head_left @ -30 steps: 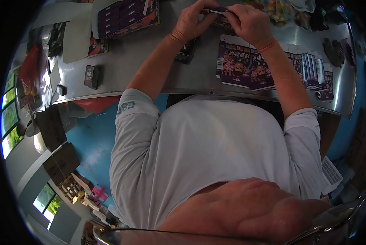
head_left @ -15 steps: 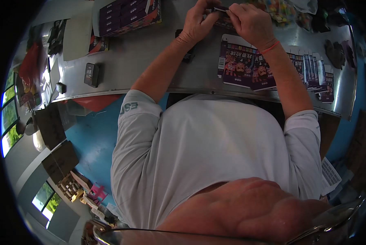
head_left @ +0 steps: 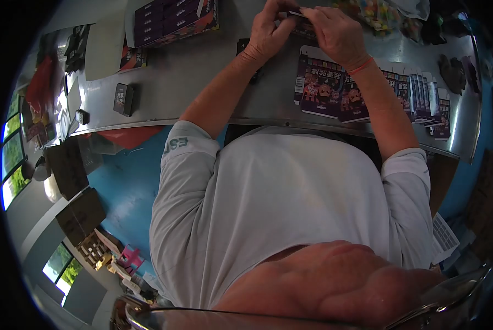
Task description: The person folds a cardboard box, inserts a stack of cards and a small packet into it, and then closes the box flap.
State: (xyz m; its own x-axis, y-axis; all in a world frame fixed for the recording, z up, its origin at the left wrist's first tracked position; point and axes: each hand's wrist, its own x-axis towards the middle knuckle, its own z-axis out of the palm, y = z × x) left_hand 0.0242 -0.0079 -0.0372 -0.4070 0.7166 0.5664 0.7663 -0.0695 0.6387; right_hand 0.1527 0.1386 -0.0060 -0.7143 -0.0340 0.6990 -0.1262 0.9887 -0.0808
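At the top of the view, my left hand (head_left: 268,32) grips one end of a small dark purple printed card box (head_left: 304,27), its thumb and fingers closed round it. My right hand (head_left: 341,36) is at the box's other side, fingers bent over its upper edge and pinching there. Part of the box is hidden behind the hands. Just below my right hand lies a fanned row of flat purple printed cartons (head_left: 322,91), overlapping toward the right. A dark object (head_left: 242,46) lies partly under my left wrist.
A display box (head_left: 175,25) packed with purple boxes stands at the upper left of the metal table (head_left: 180,88). A small black box (head_left: 123,100) stands near the front edge. Bags of colourful pieces (head_left: 376,14) lie upper right, with dark crumpled items (head_left: 453,72) beyond.
My right hand has shifted slightly left along the box's upper edge, its fingers now bent over it. My left hand still holds the box in nearly the same place.
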